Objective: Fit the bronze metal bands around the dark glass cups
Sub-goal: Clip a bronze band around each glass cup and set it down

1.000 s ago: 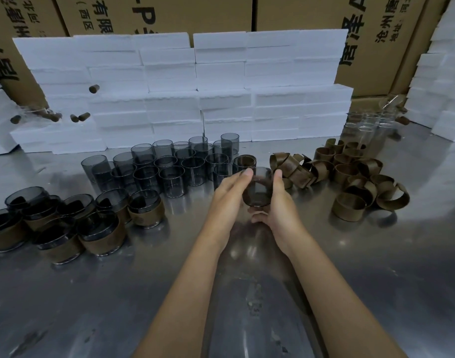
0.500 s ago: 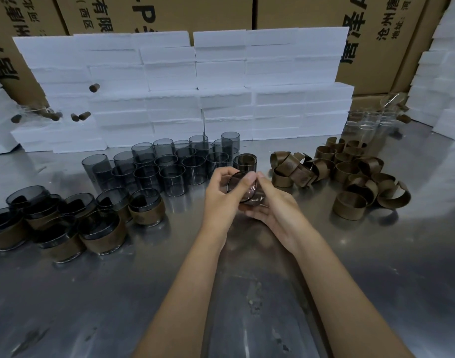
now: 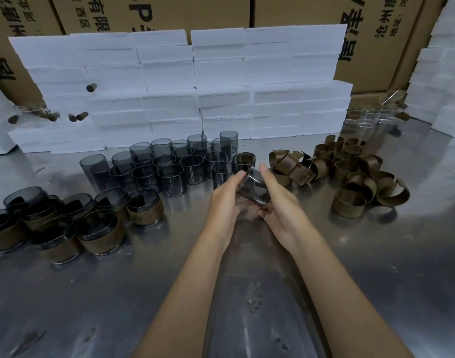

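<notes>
Both hands hold one dark glass cup tilted on its side above the steel table. My left hand grips its left side with thumb and fingers. My right hand cups it from the right and below. Whether a band is on this cup I cannot tell. Several bare dark cups stand in a cluster behind the hands. A pile of bronze bands lies to the right. Several cups fitted with bands stand at the left.
White foam blocks are stacked along the back, with cardboard boxes behind them. Clear glass cups stand at the back right. More foam blocks rise at the right edge. Bare steel table lies in front.
The cup has been lifted off the table and turned from upright onto its side between both hands, which moved slightly toward me.
</notes>
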Demonstrator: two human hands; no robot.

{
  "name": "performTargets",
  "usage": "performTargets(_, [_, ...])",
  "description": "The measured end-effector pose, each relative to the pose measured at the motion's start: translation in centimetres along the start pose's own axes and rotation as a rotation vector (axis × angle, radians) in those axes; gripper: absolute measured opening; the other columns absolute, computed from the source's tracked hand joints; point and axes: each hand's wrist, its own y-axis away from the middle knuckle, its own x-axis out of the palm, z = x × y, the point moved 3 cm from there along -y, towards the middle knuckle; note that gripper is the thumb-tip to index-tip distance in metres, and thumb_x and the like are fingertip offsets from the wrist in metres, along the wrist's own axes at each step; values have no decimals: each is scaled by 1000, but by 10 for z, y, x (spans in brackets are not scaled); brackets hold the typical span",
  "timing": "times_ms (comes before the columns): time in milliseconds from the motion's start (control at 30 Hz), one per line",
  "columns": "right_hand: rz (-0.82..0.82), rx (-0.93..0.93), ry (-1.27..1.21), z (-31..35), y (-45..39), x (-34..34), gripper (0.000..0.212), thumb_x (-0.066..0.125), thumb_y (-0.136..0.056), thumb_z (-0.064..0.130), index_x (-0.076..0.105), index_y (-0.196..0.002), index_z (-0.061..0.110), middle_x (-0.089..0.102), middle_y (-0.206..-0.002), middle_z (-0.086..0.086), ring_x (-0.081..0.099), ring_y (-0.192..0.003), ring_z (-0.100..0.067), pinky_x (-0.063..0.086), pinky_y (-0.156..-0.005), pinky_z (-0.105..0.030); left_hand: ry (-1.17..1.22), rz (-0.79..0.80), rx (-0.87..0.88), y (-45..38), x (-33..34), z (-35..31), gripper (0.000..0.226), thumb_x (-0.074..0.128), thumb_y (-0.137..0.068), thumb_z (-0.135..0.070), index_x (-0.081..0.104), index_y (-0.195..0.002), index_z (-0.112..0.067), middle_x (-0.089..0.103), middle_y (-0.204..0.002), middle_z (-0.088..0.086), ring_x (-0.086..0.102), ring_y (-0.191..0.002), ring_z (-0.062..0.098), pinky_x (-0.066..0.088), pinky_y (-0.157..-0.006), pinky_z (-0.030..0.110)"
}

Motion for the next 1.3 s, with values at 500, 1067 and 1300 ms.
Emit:
performTargets(500, [-75, -220, 270, -6, -5, -2, 24, 75, -90, 44, 68, -101, 24, 64, -67, 9, 55, -54, 1, 41, -52, -10, 163, -93, -27, -6, -5, 8, 36, 48, -107, -37, 60, -130, -12, 74, -114, 14, 70, -113, 28, 62, -78, 32])
performTargets(1067, [-604, -625, 919, 15, -17, -29, 40, 68, -95, 27, 60, -129, 10, 59, -125, -12, 49, -120, -31, 38, -99, -39, 400, 14, -118, -14, -10, 7, 51, 70, -95, -18, 54, -140, 2, 64, -133, 26, 66, -122, 31, 61, -88, 39])
performTargets(1300, [-439, -451, 1349, 49, -66, -40, 68, 73, -89, 40, 47, -146, 16, 50, -149, -7, 27, -146, -30, 20, -118, -43, 447, 58, -172, -21, -13, 12, 53, 72, -94, -18, 54, -139, 4, 66, -130, 27, 64, -125, 34, 61, -88, 41])
